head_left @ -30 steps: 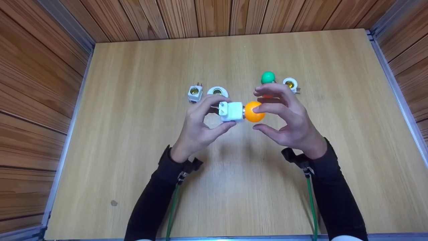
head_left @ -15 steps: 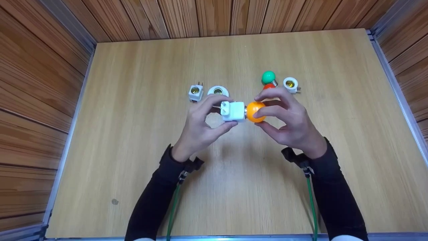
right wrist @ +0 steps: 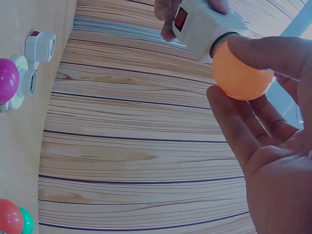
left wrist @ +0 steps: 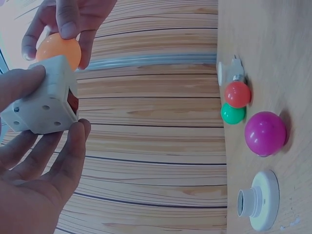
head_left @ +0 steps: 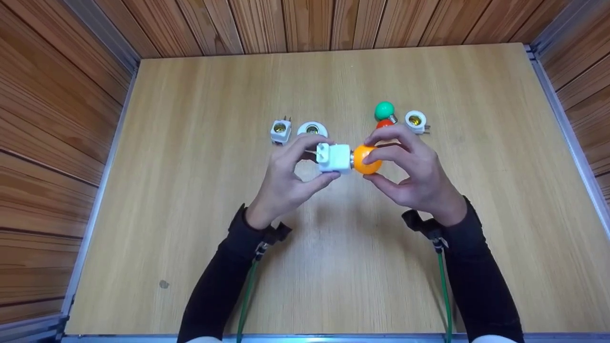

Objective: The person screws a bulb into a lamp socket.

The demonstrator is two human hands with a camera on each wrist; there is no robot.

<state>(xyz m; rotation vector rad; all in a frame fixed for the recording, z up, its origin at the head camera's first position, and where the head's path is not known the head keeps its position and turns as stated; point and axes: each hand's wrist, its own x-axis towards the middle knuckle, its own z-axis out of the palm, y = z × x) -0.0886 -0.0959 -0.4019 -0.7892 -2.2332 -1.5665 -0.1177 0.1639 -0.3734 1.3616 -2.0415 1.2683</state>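
Above the table's middle, my left hand (head_left: 288, 178) grips a white plug-in bulb socket (head_left: 337, 158) between thumb and fingers, its plug pins facing left. A red switch (right wrist: 181, 19) shows on the socket's side in the right wrist view. My right hand (head_left: 417, 174) pinches an orange light bulb (head_left: 361, 152) with thumb and fingertips. The bulb's metal base sits at the socket's mouth, with a strip of metal showing between globe and socket. In the left wrist view the orange bulb (left wrist: 56, 48) is partly behind the socket and fingers.
Farther back on the wooden table (head_left: 214, 119) lie a green bulb (head_left: 384, 110), a red bulb (head_left: 384, 123) and white sockets (head_left: 280, 131) on either side. A round-based socket (head_left: 312, 127) is partly behind my left hand. The left wrist view shows a magenta bulb (left wrist: 265, 134).
My right thumb and fingers were spread around the orange bulb a second ago and have since come together on it. My left hand keeps its grip on the socket.
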